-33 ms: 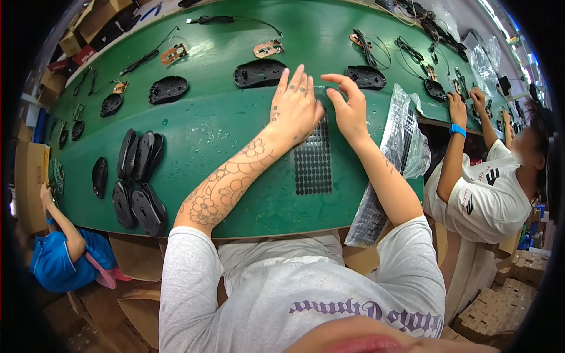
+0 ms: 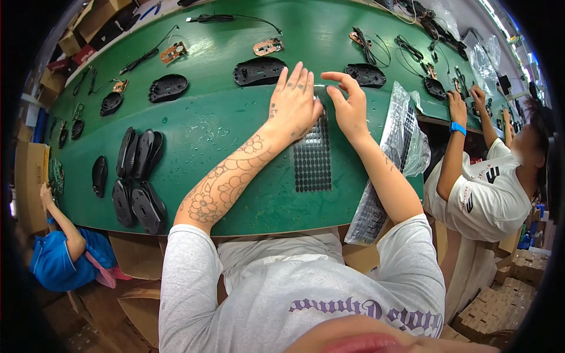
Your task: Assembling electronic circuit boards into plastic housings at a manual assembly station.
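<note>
Partner: Where did the sheet of black dots (image 2: 312,165) lie?

Me: Flat on the green worktop (image 2: 259,209), in front of me. Upper end ran under my left hand (image 2: 292,105); lower rows lay uncovered, toward my body.

Partner: And your grip?

Me: Right hand (image 2: 351,110): thumb and forefinger stood apart, a gap between the tips, nothing seen in it. Left: fingers straight, nearly together, palm side hidden. Couldn't tell whether that thumb had the sheet pinched.

Partner: What worried you most?

Me: Slippage. The surface around looked glossy and specked, possibly wet. A light left hold could have let the sheet skate or twist. The dots also sat in tight rows; a blunt pinch, I judged, could have taken two at once, or creased the sheet.

Partner: Anything crowding you?

Me: Yes. A black shell (image 2: 260,72) sat close to my left fingertips, a second shell (image 2: 365,76) just beyond the right hand. One careless reach could have knocked either. The clear plastic bag (image 2: 406,144) ran beneath my right forearm (image 2: 385,170), its lower end past the near edge; a snagged elbow could have dragged it off.
</note>
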